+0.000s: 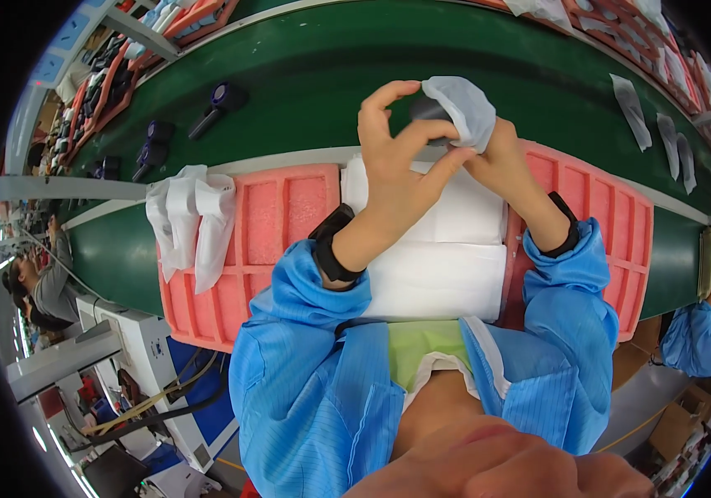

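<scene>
Two hands gripping white pouch, dark object half-hidden, pink trays, white sheets nearby

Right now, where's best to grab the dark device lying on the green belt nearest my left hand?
Probably by the slim handle of that dark device, coming from your side of the green belt: the handle slants down-left toward you, while the bulkier round head points away. Nothing lies over it.

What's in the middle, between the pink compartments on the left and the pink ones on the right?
In the head view, white sheet-like piles lie there, partly hidden by the left hand.
</scene>
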The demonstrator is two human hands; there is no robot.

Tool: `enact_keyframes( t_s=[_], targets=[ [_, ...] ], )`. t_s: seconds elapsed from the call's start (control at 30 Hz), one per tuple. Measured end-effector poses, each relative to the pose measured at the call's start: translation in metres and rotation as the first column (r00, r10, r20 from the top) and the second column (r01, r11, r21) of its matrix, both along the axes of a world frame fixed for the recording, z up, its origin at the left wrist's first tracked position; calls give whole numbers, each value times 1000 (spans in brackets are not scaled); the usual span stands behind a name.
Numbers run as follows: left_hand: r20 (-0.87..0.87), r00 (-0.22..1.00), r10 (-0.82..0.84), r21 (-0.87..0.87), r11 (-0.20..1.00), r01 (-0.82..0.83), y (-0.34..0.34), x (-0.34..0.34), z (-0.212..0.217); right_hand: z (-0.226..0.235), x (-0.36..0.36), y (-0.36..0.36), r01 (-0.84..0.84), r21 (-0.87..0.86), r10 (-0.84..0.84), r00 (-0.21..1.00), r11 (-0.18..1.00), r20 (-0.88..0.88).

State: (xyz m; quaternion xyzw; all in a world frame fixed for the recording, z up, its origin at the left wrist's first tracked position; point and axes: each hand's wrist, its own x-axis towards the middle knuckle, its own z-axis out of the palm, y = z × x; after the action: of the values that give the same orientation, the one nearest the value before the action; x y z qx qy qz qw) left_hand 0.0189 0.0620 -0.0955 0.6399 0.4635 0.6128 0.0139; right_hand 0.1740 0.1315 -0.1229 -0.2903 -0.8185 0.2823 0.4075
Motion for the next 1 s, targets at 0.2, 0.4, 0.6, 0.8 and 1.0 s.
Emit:
enact_keyframes(
  t_s=[0.2, 0.4, 0.6, 0.8, 1.0],
  targets=[
    [-196, 967, 163, 99, 984, -146, -4, -13, 1, 4, -4, -10, 30, -141, -38, 998, 990, -56],
    [671, 733, -113, -289, 871, 398, 18, -46, 8, 31, 11, 4, -160, -798, 314, 949, 581, 39],
    [-64, 815, 575, -471, 703, -533, 104, -164, -8, 3, 31, 53, -124, -849, 3, 990, 514, -143],
    [-64, 770, 635, -799, 429, -421, 102, -288, -66, -37, 39, 80, 372, 109, -384, 912, 922, 145],
    [-80, 964, 252, -829, 520, -205, 107, -214, -50, -9, 15, 40, 130, -176, -125, 991, 976, 39]
  ],
)
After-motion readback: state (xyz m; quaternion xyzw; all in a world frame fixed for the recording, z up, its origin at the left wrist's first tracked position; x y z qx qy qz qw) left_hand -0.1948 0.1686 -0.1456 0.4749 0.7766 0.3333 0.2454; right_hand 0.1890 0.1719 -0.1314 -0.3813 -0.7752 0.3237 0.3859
